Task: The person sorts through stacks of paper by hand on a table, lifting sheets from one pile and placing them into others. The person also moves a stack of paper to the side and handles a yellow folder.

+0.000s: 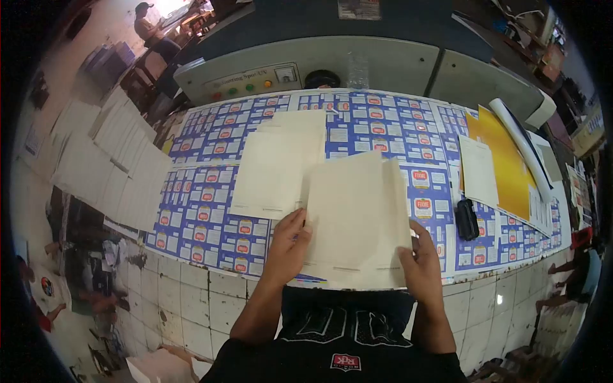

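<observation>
A small bundle of cream paper sheets (351, 210) lies in front of me, tilted a little, its right-hand sheets fanned out of line. My left hand (292, 246) grips its left edge, thumb and fingers bent close together. At the lower right edge, my right hand (421, 258) is closed on the sheets, with the thumb in front and the fingers partly hidden behind. Just beyond, to the left, another pile of cream sheets (271, 169) rests in uneven layers, partly overlapped by the bundle.
Blue printed sheets (211, 210) cover the table. Tall white paper stacks (112, 166) stand at left. On the right are a black pouch (467, 219), a cream sheet (477, 171), yellow sheets (507, 169) and a rolled sheet (523, 150). A machine panel (377, 64) borders the back; people are farther off.
</observation>
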The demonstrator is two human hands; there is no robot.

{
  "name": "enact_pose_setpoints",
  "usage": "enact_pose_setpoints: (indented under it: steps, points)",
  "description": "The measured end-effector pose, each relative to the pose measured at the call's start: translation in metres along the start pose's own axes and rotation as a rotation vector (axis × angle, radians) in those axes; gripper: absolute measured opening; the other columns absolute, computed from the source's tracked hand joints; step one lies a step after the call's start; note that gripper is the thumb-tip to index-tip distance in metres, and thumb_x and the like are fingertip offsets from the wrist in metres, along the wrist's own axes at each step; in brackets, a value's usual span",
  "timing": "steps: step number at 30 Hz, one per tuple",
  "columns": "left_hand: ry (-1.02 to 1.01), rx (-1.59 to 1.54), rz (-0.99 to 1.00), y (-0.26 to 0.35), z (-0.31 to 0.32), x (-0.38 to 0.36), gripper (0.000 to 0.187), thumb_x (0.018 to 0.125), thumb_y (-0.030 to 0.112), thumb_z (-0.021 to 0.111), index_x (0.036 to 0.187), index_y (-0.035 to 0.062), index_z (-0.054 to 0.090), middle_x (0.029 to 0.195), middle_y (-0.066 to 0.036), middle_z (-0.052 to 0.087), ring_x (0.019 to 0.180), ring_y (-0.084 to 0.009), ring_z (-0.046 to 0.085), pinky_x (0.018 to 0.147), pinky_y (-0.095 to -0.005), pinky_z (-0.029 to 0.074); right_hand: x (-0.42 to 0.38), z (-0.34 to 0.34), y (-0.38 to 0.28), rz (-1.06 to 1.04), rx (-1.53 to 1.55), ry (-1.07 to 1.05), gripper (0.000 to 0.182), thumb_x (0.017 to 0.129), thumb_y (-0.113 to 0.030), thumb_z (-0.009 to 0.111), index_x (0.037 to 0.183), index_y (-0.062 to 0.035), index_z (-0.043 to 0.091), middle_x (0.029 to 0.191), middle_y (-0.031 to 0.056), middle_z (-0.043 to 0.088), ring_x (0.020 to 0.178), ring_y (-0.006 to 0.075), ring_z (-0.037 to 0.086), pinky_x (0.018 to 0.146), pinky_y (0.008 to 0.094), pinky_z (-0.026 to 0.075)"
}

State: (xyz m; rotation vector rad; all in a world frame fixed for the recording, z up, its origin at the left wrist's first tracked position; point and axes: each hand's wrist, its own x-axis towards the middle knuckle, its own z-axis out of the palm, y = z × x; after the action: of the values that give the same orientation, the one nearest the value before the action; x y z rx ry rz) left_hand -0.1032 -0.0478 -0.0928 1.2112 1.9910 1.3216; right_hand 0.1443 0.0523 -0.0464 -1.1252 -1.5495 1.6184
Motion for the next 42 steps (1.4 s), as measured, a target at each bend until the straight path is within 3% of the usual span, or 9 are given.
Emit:
enact_pose_setpoints:
  steps: [10,12,20,25,29,31,36,38,42]
  points:
    - [0.122,0.1,0.159,0.017,-0.02,-0.005,0.036,0.099,0.019,0.052,0.127,-0.0026,0.057,0.127,-0.016,0.058,0.112,-0.0234,0.056,0.096,-0.0342,0.043,0.001,0.046,-0.006,-0.109,0.276,-0.103,0.05,0.091,0.01,0.046,0.139,0.0,0.037,0.123,0.0159,0.059,0.116,0.0185,0.057,0.097,0.0294,0.044]
    - [0.022,-0.489,-0.203,0.027,-0.032,-0.014,0.03,0.097,0.013,0.056,0.122,-0.0027,0.06,0.119,-0.011,0.064,0.105,-0.0168,0.06,0.093,-0.0313,0.046,-0.001,0.049,-0.005,-0.171,0.287,-0.117,0.049,0.091,0.011,0.045,0.139,0.0011,0.037,0.126,0.0165,0.058,0.119,0.0202,0.055,0.1,0.0309,0.042]
    - [-0.056,-0.765,-0.224,0.039,-0.053,-0.004,0.019,0.089,0.0,0.063,0.108,-0.0027,0.064,0.095,-0.006,0.069,0.087,-0.0116,0.064,0.081,-0.0262,0.05,0.003,0.063,-0.01,-0.32,0.283,-0.351,0.051,0.094,0.006,0.046,0.143,0.0049,0.028,0.138,0.0191,0.045,0.13,0.0233,0.047,0.106,0.0342,0.038]
    - [0.322,-0.561,-0.219,0.02,-0.093,0.037,0.018,0.09,0.002,0.061,0.107,-0.0043,0.062,0.089,-0.006,0.067,0.08,-0.0113,0.062,0.073,-0.0231,0.048,0.008,0.029,-0.014,-0.27,-0.07,-0.028,0.056,0.086,-0.008,0.07,0.135,0.0001,0.043,0.115,0.0157,0.057,0.102,0.0193,0.059,0.083,0.0337,0.051]
    - [0.32,-0.434,-0.229,-0.045,-0.118,0.089,0.022,0.092,0.005,0.059,0.111,-0.0066,0.061,0.093,-0.009,0.068,0.08,-0.0161,0.062,0.073,-0.0264,0.048,0.02,0.012,0.006,-0.315,-0.657,0.191,0.075,0.071,-0.026,0.086,0.128,0.0,0.047,0.103,0.0129,0.055,0.089,0.0213,0.057,0.075,0.0341,0.049]
    - [0.207,0.109,-0.122,-0.104,-0.119,0.113,0.034,0.091,0.012,0.061,0.118,-0.0081,0.058,0.106,-0.017,0.066,0.092,-0.0247,0.063,0.08,-0.034,0.049,0.021,0.013,0.017,-0.187,-0.791,0.222,0.073,0.068,-0.024,0.087,0.125,0.0012,0.048,0.099,0.0117,0.054,0.085,0.0207,0.055,0.072,0.0335,0.047]
    - [0.213,0.705,-0.311,-0.097,-0.114,0.111,0.048,0.085,0.025,0.067,0.125,-0.0013,0.057,0.112,-0.021,0.06,0.106,-0.0344,0.057,0.09,-0.0423,0.047,0.018,-0.017,0.02,0.037,-0.419,0.237,0.065,0.072,-0.011,0.083,0.123,0.0036,0.045,0.093,0.0094,0.058,0.082,0.0154,0.057,0.068,0.0283,0.048]
    - [0.549,0.97,-0.036,-0.111,-0.107,0.108,0.045,0.086,0.025,0.067,0.123,0.0003,0.059,0.107,-0.019,0.06,0.105,-0.0342,0.057,0.09,-0.0435,0.045,0.019,-0.032,0.04,0.101,-0.057,0.231,0.06,0.076,-0.004,0.078,0.124,0.0025,0.043,0.088,0.007,0.061,0.078,0.0118,0.058,0.067,0.0253,0.048]
    - [0.607,0.806,0.111,-0.038,-0.08,0.088,0.044,0.085,0.023,0.069,0.122,0.0,0.059,0.112,-0.019,0.061,0.11,-0.0349,0.055,0.093,-0.0463,0.043,0.016,-0.031,0.038,0.095,0.171,0.281,0.052,0.079,-0.001,0.075,0.122,0.0028,0.046,0.08,0.0044,0.062,0.073,0.0104,0.058,0.069,0.0233,0.048]
